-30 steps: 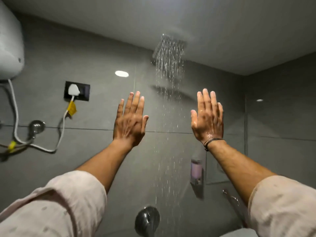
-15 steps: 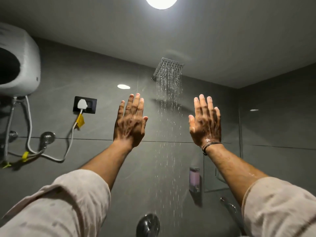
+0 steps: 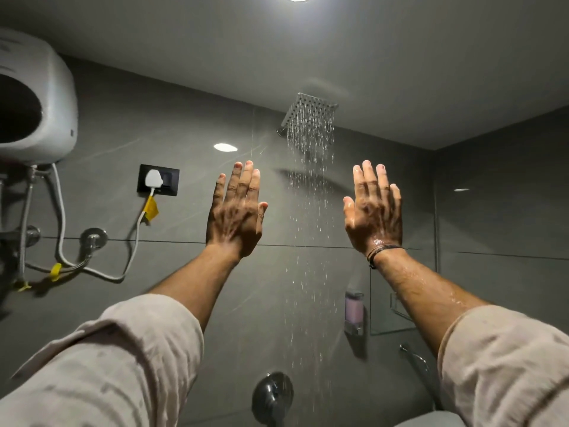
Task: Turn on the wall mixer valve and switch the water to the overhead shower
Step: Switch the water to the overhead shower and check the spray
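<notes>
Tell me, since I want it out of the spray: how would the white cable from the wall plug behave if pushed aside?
The white cable sags in a loop, so it is probably floppy and light. Its plug sits in the socket, so that end likely stays put.

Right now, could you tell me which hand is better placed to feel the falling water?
Probably the right hand: it looks nearer the stream from the overhead shower than the left hand.

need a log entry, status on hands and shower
Left hand and right hand open, raised, empty. Overhead shower running, water falling between them. Mixer valve untouched below. Nothing in the way.
</notes>
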